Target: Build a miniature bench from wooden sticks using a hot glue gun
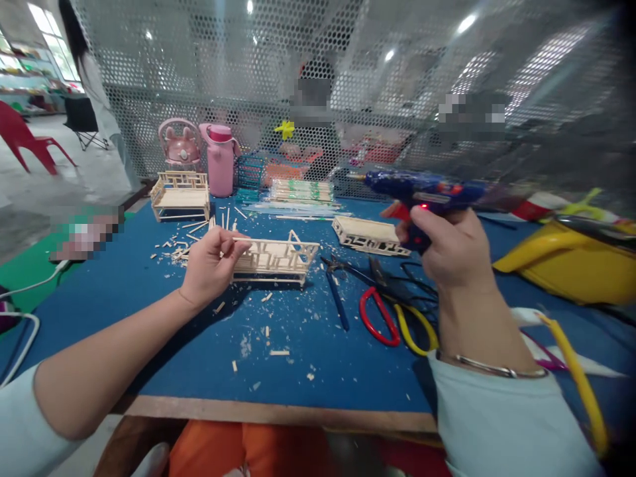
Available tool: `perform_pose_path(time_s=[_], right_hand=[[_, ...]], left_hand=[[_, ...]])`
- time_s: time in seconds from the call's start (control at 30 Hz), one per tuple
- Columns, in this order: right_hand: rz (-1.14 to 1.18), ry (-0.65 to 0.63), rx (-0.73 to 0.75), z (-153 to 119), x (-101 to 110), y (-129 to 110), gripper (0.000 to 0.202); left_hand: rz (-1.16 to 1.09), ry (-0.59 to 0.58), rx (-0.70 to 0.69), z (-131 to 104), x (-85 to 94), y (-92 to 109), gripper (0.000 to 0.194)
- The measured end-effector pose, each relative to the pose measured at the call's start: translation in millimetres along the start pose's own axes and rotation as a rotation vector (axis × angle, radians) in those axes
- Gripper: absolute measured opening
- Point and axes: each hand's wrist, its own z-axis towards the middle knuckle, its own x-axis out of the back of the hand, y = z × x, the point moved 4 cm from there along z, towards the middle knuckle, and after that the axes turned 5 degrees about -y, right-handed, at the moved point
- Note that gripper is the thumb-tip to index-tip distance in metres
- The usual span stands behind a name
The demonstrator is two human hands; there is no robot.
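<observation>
Left hand [211, 262]: thumb and fingers pinched on the top rail of a miniature bench-shaped frame of pale wooden sticks [272, 264], on the blue tabletop [342, 371]. Rightward: blue-handled metal pliers [338, 301], red-and-yellow-handled scissors [387, 313]. Blue glue gun with red trigger [422, 187]: raised, right hand [454, 248] clamped around its grip.

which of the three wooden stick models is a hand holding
The middle model, gripped by the left hand; the left model, beside the pink bottle, and the right model, beyond the blue pliers, are unheld.
</observation>
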Motion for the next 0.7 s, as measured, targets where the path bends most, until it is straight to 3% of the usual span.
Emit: perform_pose_path(time_s=[0.1, 0.2, 0.37, 0.47, 0.6, 0.7], right_hand=[[-0.505, 0.122, -0.179, 14.0, 10.9, 24.6, 0.044], [-0.89, 0.072, -0.325, 19.6, 10.6, 47.6, 0.045], [-1.108, -0.148, -0.395, 14.1, -3.4, 76.5, 0.035], [-1.24, -0.245, -0.411, 10.5, -6.3, 82.4, 0.043], [-1.192, -0.088, -0.297, 10.8, -4.9, 67.0, 0.059], [-1.037, 0.081, -0.122, 8.4, -11.0, 40.6, 0.05]], left_hand=[[0.031, -0.002, 0.023, -0.3, 1.7, -0.4, 0.032], [0.067, -0.023, 0.038, -1.7, 3.6, 2.9, 0.031], [0.111, -0.091, 0.024, -3.0, 3.9, 12.6, 0.03], [0.087, -0.144, -0.001, -3.4, 3.1, 17.5, 0.03], [-0.007, -0.226, -0.018, -5.6, 0.2, 17.8, 0.023], [-0.187, -0.113, -0.05, -3.4, 5.3, 20.6, 0.014]])
